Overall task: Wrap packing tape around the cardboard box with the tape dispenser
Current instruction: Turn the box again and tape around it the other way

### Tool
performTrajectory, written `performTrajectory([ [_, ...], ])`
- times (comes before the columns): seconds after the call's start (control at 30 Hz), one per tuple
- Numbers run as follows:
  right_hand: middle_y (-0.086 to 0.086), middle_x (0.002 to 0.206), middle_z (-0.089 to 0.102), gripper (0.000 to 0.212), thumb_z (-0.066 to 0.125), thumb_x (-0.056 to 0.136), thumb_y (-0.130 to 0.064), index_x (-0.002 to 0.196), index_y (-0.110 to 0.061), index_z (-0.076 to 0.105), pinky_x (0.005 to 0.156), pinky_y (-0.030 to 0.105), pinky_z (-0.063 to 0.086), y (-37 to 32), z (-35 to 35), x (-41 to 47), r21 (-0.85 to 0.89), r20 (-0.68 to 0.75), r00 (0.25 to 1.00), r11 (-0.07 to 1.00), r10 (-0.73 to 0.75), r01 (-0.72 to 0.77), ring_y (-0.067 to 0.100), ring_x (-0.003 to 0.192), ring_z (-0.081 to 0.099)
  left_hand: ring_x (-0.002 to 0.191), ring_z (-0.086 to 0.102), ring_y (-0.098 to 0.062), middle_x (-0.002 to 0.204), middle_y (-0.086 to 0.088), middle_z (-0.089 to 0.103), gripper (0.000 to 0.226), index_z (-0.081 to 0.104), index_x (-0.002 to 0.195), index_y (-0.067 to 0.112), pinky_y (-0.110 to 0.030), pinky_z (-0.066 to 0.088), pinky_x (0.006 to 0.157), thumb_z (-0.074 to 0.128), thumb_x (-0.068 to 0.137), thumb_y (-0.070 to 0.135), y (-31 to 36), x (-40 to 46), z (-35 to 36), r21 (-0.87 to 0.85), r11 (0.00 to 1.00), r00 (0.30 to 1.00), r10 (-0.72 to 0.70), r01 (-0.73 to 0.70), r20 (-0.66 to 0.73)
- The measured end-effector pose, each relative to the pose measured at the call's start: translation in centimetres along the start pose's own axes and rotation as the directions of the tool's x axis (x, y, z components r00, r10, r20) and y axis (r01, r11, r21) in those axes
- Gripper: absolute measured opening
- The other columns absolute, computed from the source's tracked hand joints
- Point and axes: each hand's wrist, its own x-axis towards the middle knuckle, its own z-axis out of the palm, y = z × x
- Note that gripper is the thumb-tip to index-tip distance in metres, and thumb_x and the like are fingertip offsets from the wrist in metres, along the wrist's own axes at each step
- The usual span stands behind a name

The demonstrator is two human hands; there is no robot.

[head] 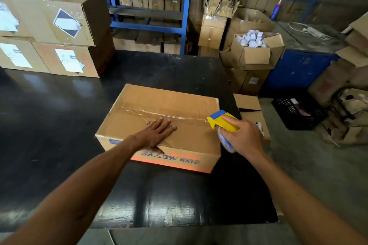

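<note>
We are looking down at one cardboard box (159, 125) lying closed on a black table (59, 125), nearer its right edge. We are pressing our left hand (157, 131) flat on the lid, fingers spread wide, the thumb hanging over the near edge. Our right hand (245, 137) is gripping one tape dispenser (223, 121), yellow with a blue tip, at the box's right edge; its tape roll (226, 142) is showing below the hand. One strip of clear tape (159, 114) is running across the lid from the left toward the dispenser. We are counting two stacked cartons (51, 32) at the table's far left corner, both labelled. Off the table to the right, one open carton is holding many white rolls (252, 40), too jumbled to count, and one black crate (296, 109) is sitting on the floor.
</note>
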Motion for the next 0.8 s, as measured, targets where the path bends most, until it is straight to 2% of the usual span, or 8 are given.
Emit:
performTrajectory([
  [0.1, 0.002, 0.084, 0.060, 0.054, 0.071, 0.078, -0.052, 0.129, -0.037, 0.062, 0.069, 0.037, 0.052, 0.3, -0.2, 0.2, 0.007, 0.011, 1.000, 1.000, 0.019, -0.019, 0.017, 0.079, 0.058, 0.147, -0.019, -0.044, 0.162, -0.015, -0.025, 0.117, -0.019, 0.154, 0.024, -0.058, -0.004, 0.120, 0.066, 0.083, 0.061, -1.4, -0.4, -1.4, 0.030, 1.000, 0.995, 0.000, -0.003, 0.097],
  [0.17, 0.001, 0.085, 0.063, 0.056, 0.069, 0.076, -0.055, 0.129, -0.037, 0.062, 0.071, 0.038, 0.053, 0.5, -0.2, 0.5, 0.045, 0.023, 0.999, 0.998, 0.041, -0.042, 0.016, 0.080, 0.060, 0.146, -0.021, -0.045, 0.160, -0.019, -0.026, 0.125, -0.017, 0.156, 0.016, -0.062, -0.007, 0.118, 0.066, 0.078, 0.069, 0.4, 0.4, -2.5, -0.009, 0.998, 0.987, -0.062, 0.064, 0.150],
  [0.27, -0.004, 0.085, 0.067, 0.058, 0.066, 0.070, -0.060, 0.125, -0.042, 0.063, 0.076, 0.041, 0.055, 0.3, -0.2, 1.3, 0.123, 0.009, 0.996, 0.988, 0.092, -0.092, 0.016, 0.080, 0.062, 0.144, -0.028, -0.042, 0.158, -0.025, -0.027, 0.132, -0.015, 0.154, 0.006, -0.063, -0.012, 0.116, 0.049, 0.073, 0.088, 6.6, 2.9, -3.4, -0.237, 0.946, 0.972, -0.198, 0.223, 0.123],
  [0.33, -0.001, 0.085, 0.067, 0.055, 0.070, 0.072, -0.056, 0.125, -0.043, 0.063, 0.075, 0.041, 0.054, 0.2, -0.2, 1.6, 0.115, 0.012, 0.996, 0.989, 0.086, -0.087, 0.019, 0.080, 0.061, 0.142, -0.033, -0.041, 0.155, -0.025, -0.032, 0.135, -0.017, 0.153, 0.005, -0.063, -0.017, 0.115, 0.034, 0.067, 0.097, 11.8, 5.1, -3.8, -0.443, 0.840, 0.947, -0.308, 0.313, 0.085],
  [0.4, 0.003, 0.082, 0.065, 0.054, 0.071, 0.075, -0.054, 0.126, -0.042, 0.062, 0.069, 0.039, 0.052, 0.3, -0.5, 1.5, 0.067, 0.005, 1.000, 0.997, 0.027, -0.027, 0.021, 0.076, 0.060, 0.141, -0.034, -0.043, 0.149, -0.022, -0.037, 0.139, -0.020, 0.150, 0.002, -0.062, -0.021, 0.112, 0.029, 0.064, 0.099, 16.3, 7.2, -4.2, -0.541, 0.748, 0.909, -0.408, 0.384, 0.081],
  [0.5, 0.006, 0.079, 0.063, 0.053, 0.070, 0.078, -0.053, 0.129, -0.039, 0.061, 0.065, 0.037, 0.050, 0.8, -1.0, 1.2, 0.021, -0.010, 0.999, 0.999, -0.031, 0.032, 0.021, 0.074, 0.057, 0.141, -0.027, -0.052, 0.149, -0.030, -0.033, 0.121, -0.016, 0.151, -0.002, -0.066, -0.018, 0.110, 0.037, 0.081, 0.081, 19.6, 8.9, -4.0, -0.463, 0.759, 0.864, -0.502, 0.458, 0.031],
  [0.6, 0.005, 0.080, 0.063, 0.052, 0.071, 0.078, -0.051, 0.128, -0.040, 0.062, 0.065, 0.035, 0.049, 1.5, -1.0, 1.2, 0.040, -0.007, 1.000, 0.999, 0.006, -0.006, 0.020, 0.075, 0.058, 0.141, -0.021, -0.057, 0.156, -0.036, -0.018, 0.102, -0.009, 0.152, -0.006, -0.068, -0.011, 0.114, 0.038, 0.090, 0.059, 19.3, 8.7, -3.3, -0.393, 0.793, 0.860, -0.509, 0.466, -0.007],
  [0.8, -0.006, 0.086, 0.069, 0.051, 0.071, 0.073, -0.054, 0.123, -0.046, 0.063, 0.073, 0.033, 0.050, 1.3, 0.0, 1.4, 0.151, 0.081, 0.991, 0.982, 0.105, -0.116, 0.014, 0.081, 0.061, 0.145, -0.018, -0.050, 0.159, -0.031, -0.016, 0.099, -0.007, 0.154, -0.002, -0.059, -0.009, 0.119, 0.046, 0.092, 0.054, 14.9, 5.0, -1.7, -0.224, 0.945, 0.960, -0.265, 0.239, -0.094],
])
